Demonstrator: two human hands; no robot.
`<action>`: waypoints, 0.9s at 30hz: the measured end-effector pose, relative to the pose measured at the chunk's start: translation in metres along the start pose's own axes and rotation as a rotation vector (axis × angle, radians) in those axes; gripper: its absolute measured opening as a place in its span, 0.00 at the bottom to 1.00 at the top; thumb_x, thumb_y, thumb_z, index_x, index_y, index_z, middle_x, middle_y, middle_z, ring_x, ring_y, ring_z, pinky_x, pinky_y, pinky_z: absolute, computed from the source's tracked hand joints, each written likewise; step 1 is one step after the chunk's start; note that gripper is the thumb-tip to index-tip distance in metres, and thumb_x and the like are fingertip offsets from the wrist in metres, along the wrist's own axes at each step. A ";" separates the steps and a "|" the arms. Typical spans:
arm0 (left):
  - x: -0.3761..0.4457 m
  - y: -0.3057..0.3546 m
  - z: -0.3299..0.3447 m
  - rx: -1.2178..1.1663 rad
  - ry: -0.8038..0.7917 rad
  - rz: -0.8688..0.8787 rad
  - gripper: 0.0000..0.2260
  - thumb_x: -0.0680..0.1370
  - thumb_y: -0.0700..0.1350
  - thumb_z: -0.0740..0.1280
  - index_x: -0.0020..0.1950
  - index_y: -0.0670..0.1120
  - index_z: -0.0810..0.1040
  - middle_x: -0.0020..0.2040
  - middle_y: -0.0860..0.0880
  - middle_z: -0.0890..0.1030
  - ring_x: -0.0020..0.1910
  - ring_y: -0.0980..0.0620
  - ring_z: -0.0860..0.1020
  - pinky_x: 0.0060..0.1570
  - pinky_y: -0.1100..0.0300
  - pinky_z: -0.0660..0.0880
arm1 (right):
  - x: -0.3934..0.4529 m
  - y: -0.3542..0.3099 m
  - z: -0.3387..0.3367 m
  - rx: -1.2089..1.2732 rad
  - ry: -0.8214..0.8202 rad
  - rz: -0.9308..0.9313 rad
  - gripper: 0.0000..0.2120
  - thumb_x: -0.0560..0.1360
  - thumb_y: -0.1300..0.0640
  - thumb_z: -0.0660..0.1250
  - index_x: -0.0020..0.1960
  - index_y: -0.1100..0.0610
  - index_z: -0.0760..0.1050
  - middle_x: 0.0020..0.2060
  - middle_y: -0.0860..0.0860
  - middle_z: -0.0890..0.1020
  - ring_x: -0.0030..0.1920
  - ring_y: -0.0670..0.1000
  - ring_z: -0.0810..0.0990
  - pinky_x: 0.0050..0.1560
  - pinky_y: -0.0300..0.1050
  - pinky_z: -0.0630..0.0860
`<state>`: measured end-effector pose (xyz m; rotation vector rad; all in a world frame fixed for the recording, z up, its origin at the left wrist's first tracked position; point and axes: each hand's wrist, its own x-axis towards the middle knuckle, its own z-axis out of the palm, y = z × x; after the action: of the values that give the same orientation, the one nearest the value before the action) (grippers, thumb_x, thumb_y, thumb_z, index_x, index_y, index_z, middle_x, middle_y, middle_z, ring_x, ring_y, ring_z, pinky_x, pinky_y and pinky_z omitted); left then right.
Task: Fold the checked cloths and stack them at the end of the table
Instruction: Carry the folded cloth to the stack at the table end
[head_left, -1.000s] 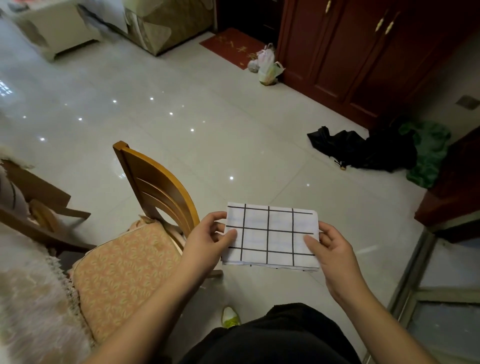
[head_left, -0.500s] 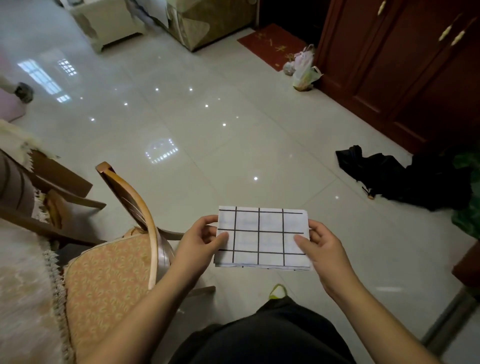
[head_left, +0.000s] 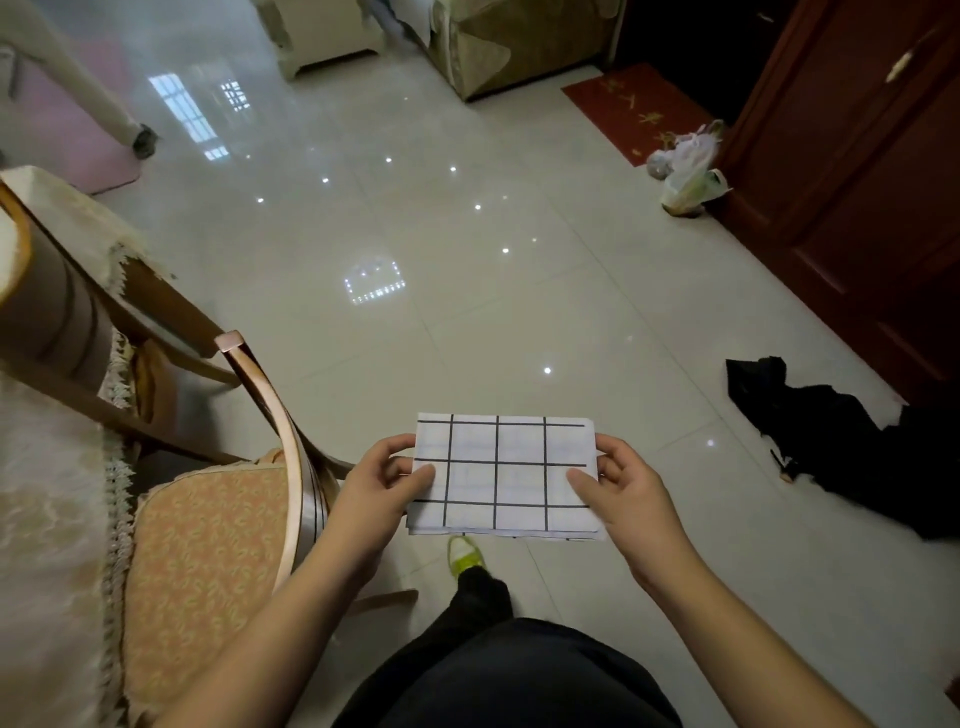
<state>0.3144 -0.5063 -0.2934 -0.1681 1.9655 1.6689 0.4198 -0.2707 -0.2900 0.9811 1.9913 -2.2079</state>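
From my remote seat I see pale glossy floor tiles spread beyond both hands, a wooden chair with a patterned orange cushion just outside the left hand, and a dark heap of cloth on the floor well out past the right hand. Between the two hands, held flat in the air above the floor, is the checked cloth: a white, folded rectangle crossed by thin black grid lines, its layered edges showing along the near side. Each hand pinches one short end, thumb on top and fingers curled underneath.
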 end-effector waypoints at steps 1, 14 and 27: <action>0.007 0.002 -0.004 -0.012 0.010 0.006 0.13 0.78 0.38 0.68 0.61 0.50 0.76 0.45 0.45 0.84 0.47 0.47 0.83 0.48 0.52 0.78 | 0.009 -0.005 0.004 -0.011 -0.020 0.002 0.16 0.77 0.64 0.67 0.63 0.52 0.74 0.52 0.49 0.85 0.50 0.49 0.85 0.44 0.43 0.81; 0.100 0.055 -0.067 -0.144 0.032 0.045 0.15 0.78 0.38 0.67 0.62 0.52 0.74 0.52 0.39 0.82 0.53 0.40 0.81 0.53 0.47 0.79 | 0.132 -0.091 0.085 -0.140 -0.159 -0.048 0.15 0.77 0.65 0.66 0.62 0.52 0.75 0.50 0.47 0.85 0.48 0.49 0.85 0.41 0.40 0.80; 0.187 0.106 -0.074 -0.212 0.080 -0.031 0.13 0.79 0.35 0.64 0.62 0.46 0.75 0.54 0.46 0.84 0.53 0.45 0.83 0.50 0.53 0.81 | 0.254 -0.139 0.109 -0.169 -0.293 -0.022 0.14 0.77 0.66 0.65 0.59 0.53 0.76 0.49 0.47 0.86 0.49 0.49 0.85 0.41 0.38 0.79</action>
<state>0.0876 -0.5057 -0.2846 -0.3474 1.8294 1.8740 0.1124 -0.2429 -0.2805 0.5810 2.0168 -2.0122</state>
